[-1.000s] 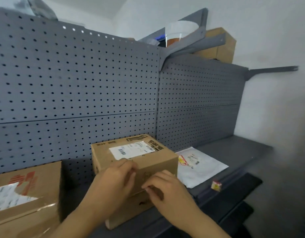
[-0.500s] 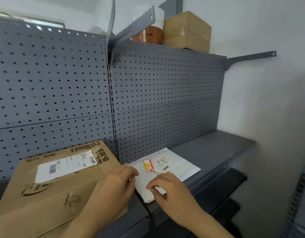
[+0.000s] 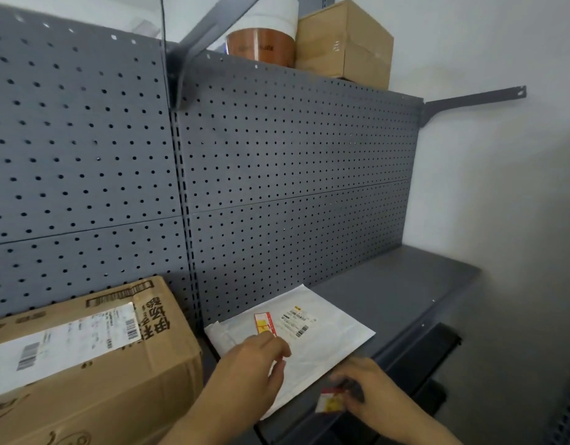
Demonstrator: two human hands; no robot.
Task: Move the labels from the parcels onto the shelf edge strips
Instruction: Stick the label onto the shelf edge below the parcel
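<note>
A white mailer (image 3: 328, 345) lies flat on the grey shelf (image 3: 389, 284), with a red-and-yellow label (image 3: 263, 322) and a printed address label (image 3: 296, 321) on it. My left hand (image 3: 251, 370) rests on the mailer's near left part with curled fingers, its fingertips just below the red-and-yellow label. My right hand (image 3: 370, 399) pinches a small red-and-yellow label (image 3: 330, 403) against the shelf's front edge strip (image 3: 412, 351). At the left stands a cardboard box (image 3: 117, 374) bearing a white shipping label (image 3: 68, 342).
A grey pegboard back panel (image 3: 277, 155) rises behind the shelf. On top of it stand a brown tape roll (image 3: 261, 48) and a small cardboard box (image 3: 344, 43). A bracket (image 3: 469, 99) sticks out toward the white wall on the right.
The view has swung right, from the cardboard box to the white mailer. My right hand has dropped to the shelf's front edge with a small label. My left hand has shifted onto the mailer.
</note>
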